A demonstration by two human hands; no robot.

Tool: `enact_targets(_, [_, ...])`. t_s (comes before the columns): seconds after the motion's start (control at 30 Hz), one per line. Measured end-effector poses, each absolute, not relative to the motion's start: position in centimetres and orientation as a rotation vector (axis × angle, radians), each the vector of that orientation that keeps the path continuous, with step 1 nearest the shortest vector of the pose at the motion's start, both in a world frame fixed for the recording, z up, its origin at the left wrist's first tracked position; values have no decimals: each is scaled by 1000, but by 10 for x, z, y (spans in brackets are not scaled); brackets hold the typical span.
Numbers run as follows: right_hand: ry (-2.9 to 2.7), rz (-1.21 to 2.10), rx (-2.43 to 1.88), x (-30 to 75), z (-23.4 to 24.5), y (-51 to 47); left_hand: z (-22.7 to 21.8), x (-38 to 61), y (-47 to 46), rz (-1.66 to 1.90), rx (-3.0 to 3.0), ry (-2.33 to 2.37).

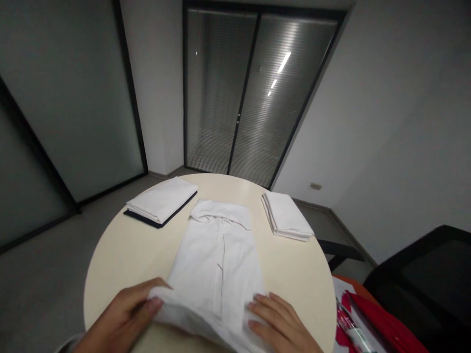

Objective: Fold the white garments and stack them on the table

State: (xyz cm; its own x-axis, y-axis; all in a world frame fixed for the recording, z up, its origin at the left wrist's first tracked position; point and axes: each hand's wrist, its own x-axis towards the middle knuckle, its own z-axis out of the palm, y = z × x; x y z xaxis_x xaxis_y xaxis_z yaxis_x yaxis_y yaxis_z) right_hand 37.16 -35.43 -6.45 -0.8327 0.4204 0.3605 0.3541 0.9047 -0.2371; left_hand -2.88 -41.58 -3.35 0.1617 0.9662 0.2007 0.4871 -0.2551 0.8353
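A white collared shirt [219,255] lies flat on the round cream table [121,250], collar at the far end, sides folded in. My left hand [123,314] grips the shirt's near left corner, thumb on top and fingers curled under the cloth. My right hand [279,326] pinches the near right edge, its fingers resting on the fabric. The near hem is lifted slightly between both hands.
A folded white cloth on a dark one [162,200] sits at the far left of the table. Another folded white stack [287,215] lies at the far right. A black chair [423,279] and red-and-white items [368,318] stand to the right. Glass doors [250,98] are behind.
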Motion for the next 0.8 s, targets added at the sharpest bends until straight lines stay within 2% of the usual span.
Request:
enact_targets(0.07, [-2549, 488, -663, 367, -58, -347, -26, -22, -401, 1013, 1612, 1439])
enact_targets(0.23, [-1911, 1106, -1326, 339, -44, -336, -34, -25, -378, 1066, 1353, 1553])
enact_targets(0.33, [-1657, 1334, -1364, 325, -44, -324, -38, -24, -376, 1056, 1318, 1363])
enact_targets(0.47, [-1569, 1362, -1367, 318, -49, -302, -40, -15, -376, 1106, 1322, 1235])
enact_targets(0.8, [-1691, 1365, -1243, 306, -35, -260, -36, -20, -354, 996, 1617, 1545])
